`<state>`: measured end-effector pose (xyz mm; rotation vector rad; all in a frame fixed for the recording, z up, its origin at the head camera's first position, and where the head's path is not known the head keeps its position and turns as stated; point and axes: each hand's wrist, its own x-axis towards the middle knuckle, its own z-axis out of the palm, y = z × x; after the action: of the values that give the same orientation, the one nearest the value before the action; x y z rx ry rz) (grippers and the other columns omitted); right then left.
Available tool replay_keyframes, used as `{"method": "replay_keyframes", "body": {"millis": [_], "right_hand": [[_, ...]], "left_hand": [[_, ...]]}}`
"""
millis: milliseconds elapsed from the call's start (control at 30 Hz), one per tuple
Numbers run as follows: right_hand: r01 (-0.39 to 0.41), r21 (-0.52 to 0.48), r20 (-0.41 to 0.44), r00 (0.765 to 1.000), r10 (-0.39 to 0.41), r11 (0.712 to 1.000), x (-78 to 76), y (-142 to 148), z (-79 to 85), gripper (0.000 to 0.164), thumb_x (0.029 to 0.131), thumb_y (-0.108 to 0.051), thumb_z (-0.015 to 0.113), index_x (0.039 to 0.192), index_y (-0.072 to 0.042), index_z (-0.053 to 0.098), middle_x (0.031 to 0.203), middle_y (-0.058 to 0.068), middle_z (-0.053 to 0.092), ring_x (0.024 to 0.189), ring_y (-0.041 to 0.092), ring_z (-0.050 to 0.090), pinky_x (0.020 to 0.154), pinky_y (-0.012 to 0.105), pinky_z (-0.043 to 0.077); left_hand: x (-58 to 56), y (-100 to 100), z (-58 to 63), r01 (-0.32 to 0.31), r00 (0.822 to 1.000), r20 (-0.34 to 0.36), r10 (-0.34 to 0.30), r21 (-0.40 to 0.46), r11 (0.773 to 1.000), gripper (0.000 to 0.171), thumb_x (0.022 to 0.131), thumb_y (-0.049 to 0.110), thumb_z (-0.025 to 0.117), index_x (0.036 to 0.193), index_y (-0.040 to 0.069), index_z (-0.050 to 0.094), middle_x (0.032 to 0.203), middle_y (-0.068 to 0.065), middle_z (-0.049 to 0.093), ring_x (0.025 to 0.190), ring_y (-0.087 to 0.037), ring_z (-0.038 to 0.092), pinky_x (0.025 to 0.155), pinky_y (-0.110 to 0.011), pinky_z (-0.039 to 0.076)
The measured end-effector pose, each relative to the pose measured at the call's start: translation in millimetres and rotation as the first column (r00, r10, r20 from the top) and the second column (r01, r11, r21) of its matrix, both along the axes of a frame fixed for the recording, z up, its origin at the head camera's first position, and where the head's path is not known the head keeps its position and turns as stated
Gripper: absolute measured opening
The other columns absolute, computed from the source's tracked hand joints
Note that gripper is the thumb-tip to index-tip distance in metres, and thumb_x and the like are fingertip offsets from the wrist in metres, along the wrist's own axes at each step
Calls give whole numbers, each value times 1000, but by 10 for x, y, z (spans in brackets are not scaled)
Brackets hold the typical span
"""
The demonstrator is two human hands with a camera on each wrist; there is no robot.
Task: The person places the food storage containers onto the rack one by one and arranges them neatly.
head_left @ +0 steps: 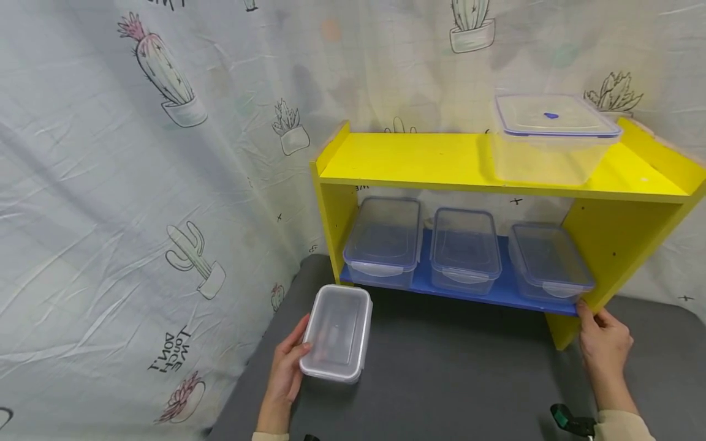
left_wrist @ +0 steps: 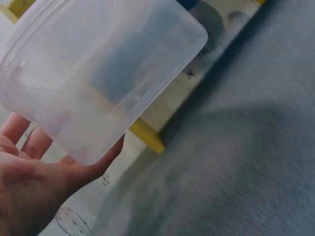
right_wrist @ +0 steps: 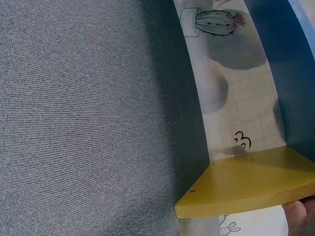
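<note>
My left hand holds a small clear lidded food container by its left side, in front of the shelf's left end. In the left wrist view, the fingers and thumb of that hand curl round the end of the frosted container. At the far right, my right hand grips the front edge of the shelf unit's yellow side panel, beside the blue lower board. Only some fingers of the right hand show in the right wrist view, against the yellow panel.
Three clear lidded containers, left, middle and right, stand on the blue board. A larger box sits on the yellow top board. A grey surface lies beneath; a cactus-print curtain hangs behind.
</note>
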<state>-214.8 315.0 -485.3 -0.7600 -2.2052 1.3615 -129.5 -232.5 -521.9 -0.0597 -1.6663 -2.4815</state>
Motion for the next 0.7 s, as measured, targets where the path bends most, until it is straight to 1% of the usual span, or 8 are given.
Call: {"method": "replay_keyframes", "body": {"millis": [133,267,367,400,533,633,700], "right_hand": [[1,-5,9,1000,-1,1000,-9,10,1,53,91,-49,60,123,-7,67,54,-42,45,59,-9,43,49,13,35],[1,-14,22,1000,-1,1000,-12,20,-1,54,92,-49,60,124,-7,65,54,-42,44,60,-8,42,49,13,35],[0,-9,16,1000,1,1000,-11,26,-15,53,92,-49,60,123,-6,66,54,-41,44,60,-7,41,49,15,33],[0,-5,16,1000,0,1000,-12,28,-18,53,92,-49,60,123,-7,67,54,-40,44,60,-6,41,49,16,33],[6,5,16,1000,-6,1000,-19,23,-28,51,91,-50,60,119,-8,69,52,-36,46,59,-1,40,48,20,32],[1,7,18,1000,-1,1000,-20,18,-31,51,91,-50,59,117,-7,70,52,-35,46,58,-2,41,47,20,32],[-1,5,10,1000,1,1000,-16,20,-41,45,91,-50,60,113,-12,72,52,-36,46,56,-3,41,47,19,33]], "left_hand": [[42,15,112,46,994,-105,-43,28,999,59,90,-11,45,146,-11,26,135,8,60,119,-7,60,90,-25,51],[78,57,243,71,982,-177,-60,55,996,57,90,-10,43,146,-6,32,137,4,60,120,-9,60,88,-27,53],[103,105,344,84,969,-238,-62,82,993,57,91,-11,40,146,-3,36,138,0,59,119,-12,61,86,-29,54],[110,121,377,94,962,-263,-67,92,991,57,91,-11,39,147,-2,36,138,-1,59,118,-14,62,86,-29,55],[123,195,505,133,946,-314,-83,141,981,58,91,-13,35,147,2,38,138,-4,59,116,-18,64,85,-32,56],[115,245,591,140,938,-338,-82,151,979,59,90,-13,35,147,2,38,137,-5,60,115,-19,65,85,-31,56],[101,271,649,152,926,-368,-89,147,977,60,89,-14,33,148,0,35,138,-7,59,115,-20,65,86,-31,55]]}}
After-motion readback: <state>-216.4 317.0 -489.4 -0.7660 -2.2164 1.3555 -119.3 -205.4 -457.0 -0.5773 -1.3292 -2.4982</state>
